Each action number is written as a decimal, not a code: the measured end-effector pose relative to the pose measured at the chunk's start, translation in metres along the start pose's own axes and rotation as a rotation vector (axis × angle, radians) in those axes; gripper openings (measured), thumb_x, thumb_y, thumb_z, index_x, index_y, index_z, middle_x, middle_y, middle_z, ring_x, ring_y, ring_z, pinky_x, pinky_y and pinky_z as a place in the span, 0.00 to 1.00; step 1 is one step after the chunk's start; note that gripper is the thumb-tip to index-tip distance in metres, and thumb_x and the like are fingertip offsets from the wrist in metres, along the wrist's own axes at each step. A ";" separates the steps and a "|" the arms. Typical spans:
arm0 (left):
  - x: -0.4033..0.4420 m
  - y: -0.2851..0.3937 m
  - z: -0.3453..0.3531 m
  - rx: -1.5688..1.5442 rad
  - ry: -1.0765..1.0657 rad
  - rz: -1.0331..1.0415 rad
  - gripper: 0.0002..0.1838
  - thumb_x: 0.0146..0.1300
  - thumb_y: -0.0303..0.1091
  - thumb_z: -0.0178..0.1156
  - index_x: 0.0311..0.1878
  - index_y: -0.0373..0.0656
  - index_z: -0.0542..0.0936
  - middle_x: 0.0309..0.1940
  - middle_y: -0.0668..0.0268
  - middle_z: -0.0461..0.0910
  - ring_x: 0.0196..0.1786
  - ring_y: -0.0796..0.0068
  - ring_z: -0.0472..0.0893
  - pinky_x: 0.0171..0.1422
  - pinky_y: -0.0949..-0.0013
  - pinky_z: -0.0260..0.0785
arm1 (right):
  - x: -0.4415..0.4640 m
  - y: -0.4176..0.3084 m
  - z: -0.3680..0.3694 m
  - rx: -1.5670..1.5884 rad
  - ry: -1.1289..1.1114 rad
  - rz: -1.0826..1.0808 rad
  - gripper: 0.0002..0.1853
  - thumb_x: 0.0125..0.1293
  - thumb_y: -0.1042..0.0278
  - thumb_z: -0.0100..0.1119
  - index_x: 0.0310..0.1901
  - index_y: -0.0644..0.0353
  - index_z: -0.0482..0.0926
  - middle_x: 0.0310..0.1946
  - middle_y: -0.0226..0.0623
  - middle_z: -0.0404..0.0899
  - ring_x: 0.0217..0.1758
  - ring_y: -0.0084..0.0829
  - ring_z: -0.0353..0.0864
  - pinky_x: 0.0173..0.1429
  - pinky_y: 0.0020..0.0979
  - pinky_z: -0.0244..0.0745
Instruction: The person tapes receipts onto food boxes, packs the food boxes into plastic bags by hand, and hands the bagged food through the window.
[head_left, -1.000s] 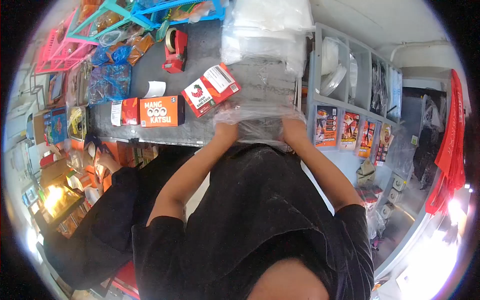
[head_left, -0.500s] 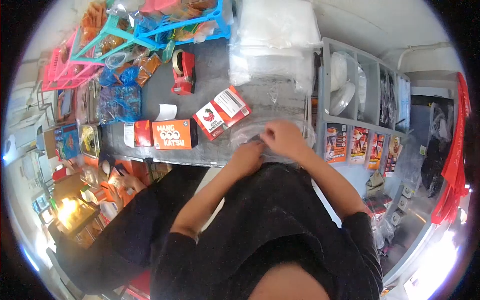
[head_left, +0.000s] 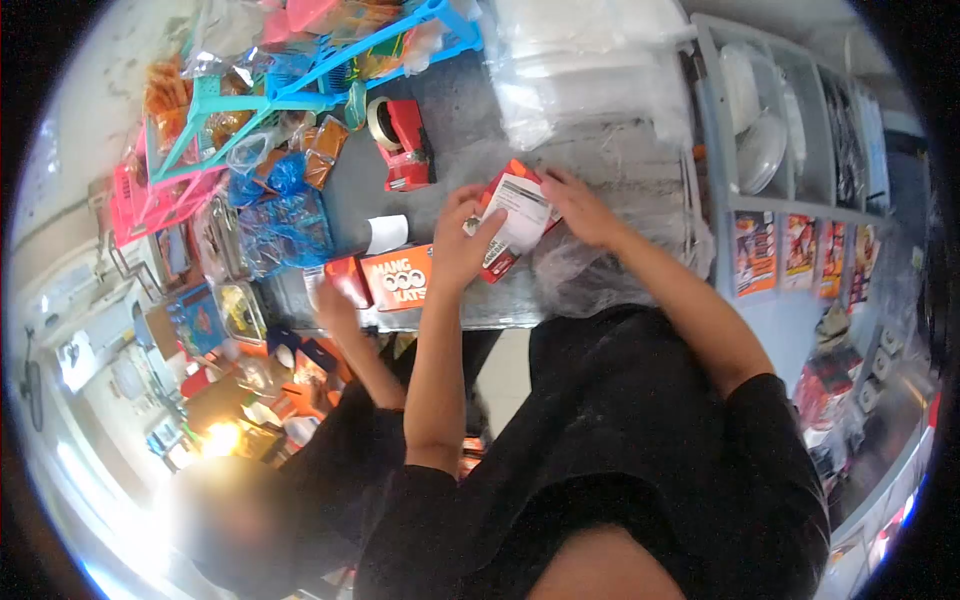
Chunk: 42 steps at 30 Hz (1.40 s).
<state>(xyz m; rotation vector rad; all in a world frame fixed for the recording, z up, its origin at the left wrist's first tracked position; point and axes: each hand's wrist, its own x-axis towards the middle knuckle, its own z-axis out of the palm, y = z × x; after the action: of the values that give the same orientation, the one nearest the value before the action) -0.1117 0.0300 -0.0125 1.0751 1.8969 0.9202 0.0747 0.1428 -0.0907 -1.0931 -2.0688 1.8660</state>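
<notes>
A red and white box (head_left: 517,222) with a printed white label on top lies tilted on the dark table in front of me. My left hand (head_left: 463,238) grips its left side, thumb over the label. At its right end, my right hand (head_left: 582,208) closes its fingers on the edge. Clear plastic film (head_left: 590,268) lies crumpled below my right hand, near the table's front edge. Left of my left hand stands an orange box (head_left: 396,277) printed MANG KATSU, partly hidden by my forearm.
A co-worker's blurred hand (head_left: 340,308) reaches to a small red box (head_left: 347,280) at the left. A red tape dispenser (head_left: 405,145) stands farther back, beside blue plastic packs (head_left: 283,225) and baskets (head_left: 250,105). White plastic bags (head_left: 590,70) are stacked behind; a grey shelf (head_left: 790,195) is at right.
Both my hands have left the clear plastic film and moved up onto the red and white box. A co-worker's hand has come in at the small red box. The view has shifted.
</notes>
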 end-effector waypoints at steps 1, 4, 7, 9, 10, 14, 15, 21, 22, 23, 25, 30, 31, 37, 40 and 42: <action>-0.006 0.004 -0.007 -0.096 -0.049 -0.047 0.09 0.60 0.33 0.65 0.39 0.36 0.81 0.47 0.60 0.80 0.50 0.70 0.77 0.56 0.67 0.66 | 0.002 0.004 0.000 0.024 0.012 0.010 0.38 0.69 0.36 0.41 0.69 0.62 0.63 0.70 0.55 0.57 0.72 0.50 0.59 0.74 0.40 0.53; -0.026 0.009 -0.020 -0.490 -0.169 -0.297 0.05 0.64 0.26 0.60 0.41 0.35 0.77 0.39 0.65 0.82 0.40 0.80 0.79 0.48 0.76 0.69 | 0.001 0.011 0.008 -0.251 -0.048 0.035 0.36 0.71 0.37 0.36 0.71 0.55 0.61 0.74 0.48 0.51 0.76 0.48 0.51 0.75 0.45 0.48; -0.036 -0.018 -0.020 -0.463 -0.132 -0.308 0.07 0.65 0.25 0.60 0.44 0.35 0.75 0.39 0.64 0.81 0.40 0.81 0.79 0.45 0.76 0.70 | -0.004 0.017 0.020 -0.390 0.050 -0.068 0.35 0.70 0.40 0.40 0.72 0.53 0.59 0.74 0.47 0.51 0.76 0.48 0.51 0.75 0.49 0.47; -0.040 -0.036 -0.018 -0.428 -0.104 -0.335 0.08 0.65 0.25 0.59 0.46 0.36 0.74 0.40 0.65 0.82 0.40 0.82 0.79 0.44 0.77 0.70 | -0.006 0.019 0.021 -0.371 0.058 -0.074 0.34 0.70 0.41 0.42 0.72 0.52 0.59 0.74 0.47 0.51 0.76 0.48 0.52 0.75 0.50 0.48; -0.043 -0.038 -0.017 -0.417 -0.064 -0.334 0.07 0.65 0.24 0.59 0.44 0.35 0.74 0.38 0.64 0.81 0.39 0.81 0.79 0.42 0.76 0.70 | -0.007 0.019 0.022 -0.350 0.071 -0.077 0.34 0.70 0.42 0.43 0.72 0.51 0.59 0.74 0.46 0.51 0.75 0.49 0.52 0.74 0.51 0.48; -0.049 -0.050 -0.015 -0.331 0.020 -0.325 0.06 0.64 0.24 0.59 0.42 0.33 0.74 0.35 0.61 0.81 0.34 0.80 0.79 0.39 0.76 0.71 | -0.006 0.021 0.022 -0.379 0.061 -0.069 0.34 0.70 0.43 0.43 0.72 0.51 0.59 0.74 0.46 0.52 0.75 0.49 0.53 0.74 0.50 0.49; -0.052 -0.052 -0.015 -0.337 0.018 -0.328 0.06 0.64 0.24 0.59 0.42 0.33 0.74 0.35 0.61 0.81 0.34 0.80 0.79 0.39 0.76 0.71 | -0.007 0.022 0.022 -0.379 0.068 -0.077 0.33 0.70 0.43 0.43 0.72 0.52 0.59 0.74 0.46 0.52 0.75 0.49 0.53 0.74 0.50 0.49; -0.052 -0.059 -0.012 -0.308 0.070 -0.326 0.10 0.63 0.28 0.60 0.43 0.32 0.75 0.30 0.61 0.81 0.30 0.76 0.79 0.37 0.74 0.70 | -0.004 0.017 0.022 -0.382 0.083 -0.073 0.33 0.69 0.45 0.45 0.70 0.54 0.62 0.72 0.48 0.55 0.74 0.50 0.55 0.74 0.47 0.51; -0.053 -0.060 -0.015 -0.057 0.091 -0.297 0.12 0.61 0.29 0.61 0.45 0.32 0.75 0.32 0.59 0.81 0.32 0.74 0.79 0.39 0.73 0.71 | -0.005 0.018 0.022 -0.391 0.106 -0.077 0.32 0.68 0.45 0.47 0.69 0.55 0.64 0.71 0.50 0.58 0.73 0.50 0.58 0.73 0.47 0.53; -0.052 -0.060 -0.013 0.178 0.103 -0.261 0.15 0.60 0.29 0.62 0.47 0.31 0.75 0.34 0.58 0.81 0.34 0.73 0.79 0.41 0.71 0.71 | -0.006 0.009 0.020 -0.361 0.026 -0.053 0.29 0.68 0.51 0.51 0.66 0.57 0.67 0.69 0.51 0.61 0.71 0.50 0.61 0.72 0.44 0.57; -0.054 -0.068 -0.005 0.416 0.204 -0.180 0.19 0.56 0.33 0.64 0.47 0.30 0.76 0.34 0.55 0.80 0.36 0.66 0.79 0.42 0.66 0.72 | -0.019 -0.024 -0.003 -0.303 0.057 -0.125 0.25 0.64 0.60 0.59 0.59 0.62 0.72 0.60 0.53 0.71 0.62 0.51 0.71 0.65 0.41 0.67; -0.053 -0.006 0.013 0.630 0.377 -0.066 0.32 0.51 0.28 0.64 0.61 0.32 0.66 0.55 0.44 0.69 0.58 0.44 0.69 0.64 0.52 0.61 | -0.096 -0.086 -0.135 -0.503 0.673 -0.319 0.15 0.62 0.64 0.61 0.48 0.62 0.80 0.45 0.48 0.81 0.50 0.46 0.79 0.56 0.40 0.72; -0.050 -0.006 0.014 0.630 0.438 -0.003 0.35 0.51 0.28 0.64 0.63 0.32 0.64 0.58 0.42 0.66 0.62 0.42 0.66 0.67 0.51 0.59 | -0.111 -0.082 -0.172 -0.566 0.855 -0.253 0.13 0.62 0.65 0.61 0.45 0.62 0.81 0.41 0.47 0.82 0.46 0.46 0.81 0.53 0.38 0.74; -0.019 0.057 0.028 0.484 0.489 0.218 0.30 0.56 0.31 0.64 0.62 0.32 0.67 0.55 0.44 0.70 0.58 0.46 0.71 0.65 0.53 0.61 | -0.125 0.055 -0.362 -0.552 0.896 0.258 0.18 0.58 0.59 0.61 0.44 0.65 0.82 0.43 0.52 0.82 0.47 0.48 0.81 0.54 0.40 0.74; 0.006 0.108 0.058 0.485 0.287 0.354 0.24 0.59 0.29 0.63 0.58 0.34 0.71 0.52 0.50 0.74 0.56 0.57 0.75 0.61 0.60 0.66 | -0.110 0.093 -0.362 -0.546 0.766 0.241 0.16 0.58 0.59 0.60 0.41 0.63 0.84 0.38 0.51 0.83 0.44 0.47 0.83 0.53 0.40 0.75; 0.016 0.134 0.080 0.337 0.168 0.394 0.21 0.60 0.31 0.63 0.56 0.35 0.73 0.50 0.55 0.76 0.53 0.61 0.76 0.58 0.62 0.68 | -0.108 0.086 -0.358 -0.581 0.992 0.152 0.13 0.60 0.59 0.58 0.34 0.60 0.85 0.31 0.52 0.82 0.40 0.47 0.83 0.48 0.42 0.75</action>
<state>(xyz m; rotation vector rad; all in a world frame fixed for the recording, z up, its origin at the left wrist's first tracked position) -0.0008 0.1135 0.0611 1.6617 2.0661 0.9458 0.3873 0.3627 -0.0543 -1.8219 -1.8780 0.4536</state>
